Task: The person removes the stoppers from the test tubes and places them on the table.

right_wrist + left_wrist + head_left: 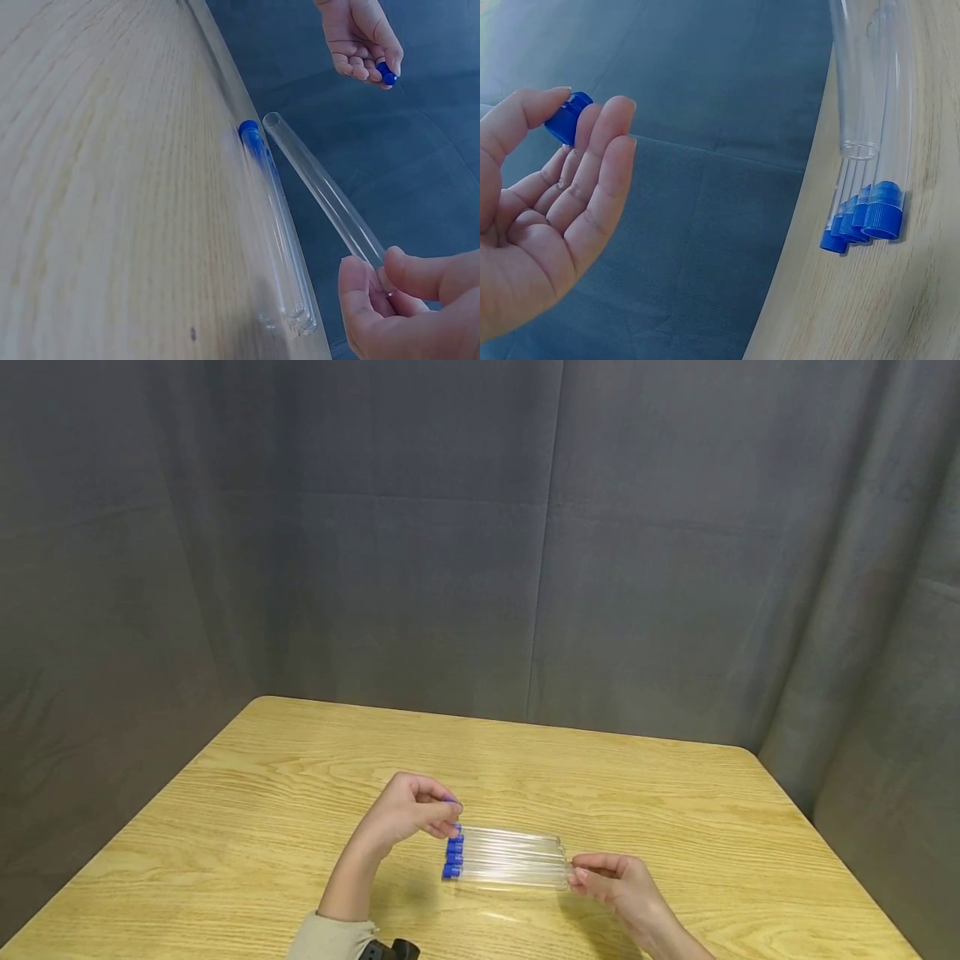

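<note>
Between thumb and fingertips, my left hand (411, 812) pinches a blue cap (568, 118), held apart from any tube. My right hand (420, 296) grips the closed end of a clear test tube (322, 187), whose open mouth points toward the left hand's side. That uncapped tube hangs above a row of clear tubes (510, 847) lying side by side on the table. Blue caps (883, 211) close the tubes in the row, all at the same left end.
The wood-grain table (300, 760) has rounded far corners. Grey curtains (420, 568) hang behind it and at both sides. A black wrist device (390, 949) sits by the light left sleeve (330, 937).
</note>
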A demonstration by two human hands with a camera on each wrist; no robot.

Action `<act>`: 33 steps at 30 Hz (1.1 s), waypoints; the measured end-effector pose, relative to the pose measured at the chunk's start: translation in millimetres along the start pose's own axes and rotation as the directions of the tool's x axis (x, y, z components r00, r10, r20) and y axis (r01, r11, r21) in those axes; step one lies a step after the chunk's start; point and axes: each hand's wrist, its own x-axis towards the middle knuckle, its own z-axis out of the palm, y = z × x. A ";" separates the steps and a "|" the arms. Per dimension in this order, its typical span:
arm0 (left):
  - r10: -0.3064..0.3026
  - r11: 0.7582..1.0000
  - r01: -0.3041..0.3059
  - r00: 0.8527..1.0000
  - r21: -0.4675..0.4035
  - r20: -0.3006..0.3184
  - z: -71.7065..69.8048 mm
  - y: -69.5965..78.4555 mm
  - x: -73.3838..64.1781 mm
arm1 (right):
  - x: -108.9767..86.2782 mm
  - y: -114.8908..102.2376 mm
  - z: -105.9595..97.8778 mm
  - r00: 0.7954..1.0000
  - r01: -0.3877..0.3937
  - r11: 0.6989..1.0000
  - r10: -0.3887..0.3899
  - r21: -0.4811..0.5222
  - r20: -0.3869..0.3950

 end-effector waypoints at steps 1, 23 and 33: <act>-0.001 1.000 0.001 1.000 0.000 0.001 0.3 0.2 -0.1 | 0.0 0.7 -0.2 1.000 -0.003 1.000 0.003 -0.004 0.000; 0.001 1.000 -0.001 1.000 -0.012 0.017 0.6 0.4 -1.1 | 0.8 6.5 2.4 1.000 -0.013 1.000 0.013 -0.022 0.005; 0.000 1.000 0.000 1.000 -0.005 0.020 0.4 -1.1 -0.3 | 1.7 8.3 4.6 1.000 -0.016 0.996 0.015 -0.084 -0.016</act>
